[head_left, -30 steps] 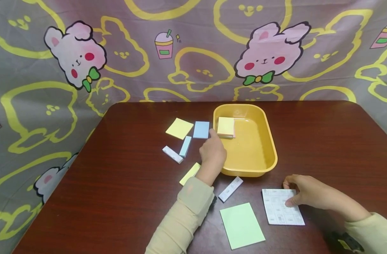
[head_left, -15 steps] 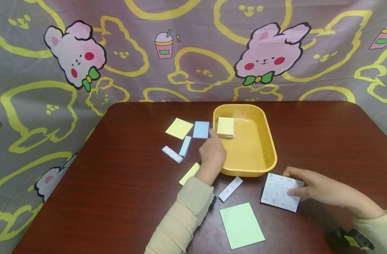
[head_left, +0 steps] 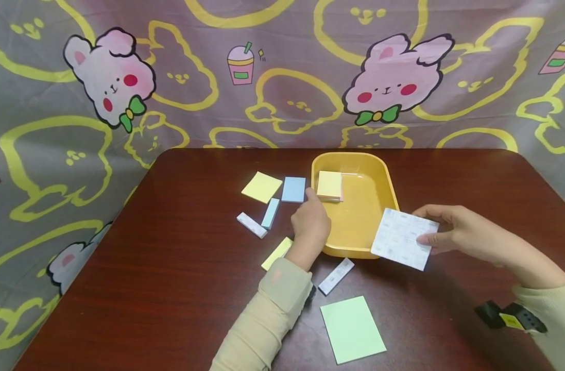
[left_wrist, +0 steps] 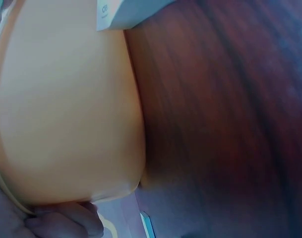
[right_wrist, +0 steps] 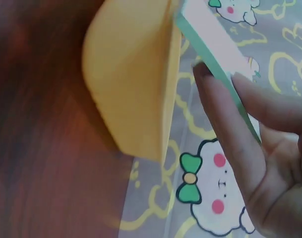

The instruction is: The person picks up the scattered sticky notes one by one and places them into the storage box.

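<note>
My right hand [head_left: 460,234] pinches a square sticky note pad [head_left: 404,239] between thumb and fingers, white printed back facing up. In the right wrist view the pad's light green edge [right_wrist: 210,59] shows. It hangs above the table, overlapping the near right corner of a yellow plastic tub [head_left: 356,252]. At the tub's left rim, my left hand [head_left: 311,221] grips the edge; the left wrist view shows curled fingers [left_wrist: 66,220] there, partly cut off. Inside the tub, at the far left, lies a small stack of sticky notes [head_left: 329,184] with yellow on top.
Left of the tub lie a yellow pad [head_left: 262,187], a blue pad [head_left: 293,189], a light blue strip pad [head_left: 270,214], a white-backed strip [head_left: 252,225] and a yellow pad [head_left: 276,255] partly behind the forearm. Nearer are another white-backed strip [head_left: 336,276] and a green pad [head_left: 353,330].
My right hand has lifted the white-backed sticky note pad off the table and carried it forward to the tub's near right corner. My left hand stays at the tub's rim.
</note>
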`<state>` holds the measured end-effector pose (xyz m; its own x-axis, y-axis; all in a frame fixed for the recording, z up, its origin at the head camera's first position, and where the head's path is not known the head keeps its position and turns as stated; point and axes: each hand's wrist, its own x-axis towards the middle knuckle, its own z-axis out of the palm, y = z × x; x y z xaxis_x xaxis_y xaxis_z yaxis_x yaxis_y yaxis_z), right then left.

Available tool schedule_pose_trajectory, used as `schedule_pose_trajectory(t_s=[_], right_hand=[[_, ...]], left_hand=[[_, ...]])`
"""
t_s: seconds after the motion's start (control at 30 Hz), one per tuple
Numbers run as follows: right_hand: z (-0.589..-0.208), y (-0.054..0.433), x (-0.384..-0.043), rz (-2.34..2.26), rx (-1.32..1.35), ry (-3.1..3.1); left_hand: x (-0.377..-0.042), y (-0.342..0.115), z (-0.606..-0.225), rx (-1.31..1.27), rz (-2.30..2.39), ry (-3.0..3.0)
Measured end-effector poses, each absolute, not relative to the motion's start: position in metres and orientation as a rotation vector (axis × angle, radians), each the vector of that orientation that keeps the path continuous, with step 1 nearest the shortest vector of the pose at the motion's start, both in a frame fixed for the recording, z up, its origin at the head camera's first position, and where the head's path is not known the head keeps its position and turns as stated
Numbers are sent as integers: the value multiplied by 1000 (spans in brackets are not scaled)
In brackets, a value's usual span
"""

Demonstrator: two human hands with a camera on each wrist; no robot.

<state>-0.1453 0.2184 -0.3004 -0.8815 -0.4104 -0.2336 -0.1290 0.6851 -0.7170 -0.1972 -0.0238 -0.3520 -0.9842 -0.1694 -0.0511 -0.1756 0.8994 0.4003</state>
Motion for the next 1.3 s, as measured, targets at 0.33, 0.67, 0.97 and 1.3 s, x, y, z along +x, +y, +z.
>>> schedule_pose_trajectory(t_s=[0.33,0.67,0.97,1.3], right_hand=[[-283,181,-184,-973,-231,2655],[-287,151,-237,-771,-120,2699],[-293,140,-259,-669,-58,2744],[-306,142,-260,-684,-66,2795]], left_hand=[[-195,-24,-352,-266,654,3050],[-195,-23,-352,-261,649,3061],[-195,-24,-352,-253,643,3075],[-194,-24,-352,-255,639,3080]])
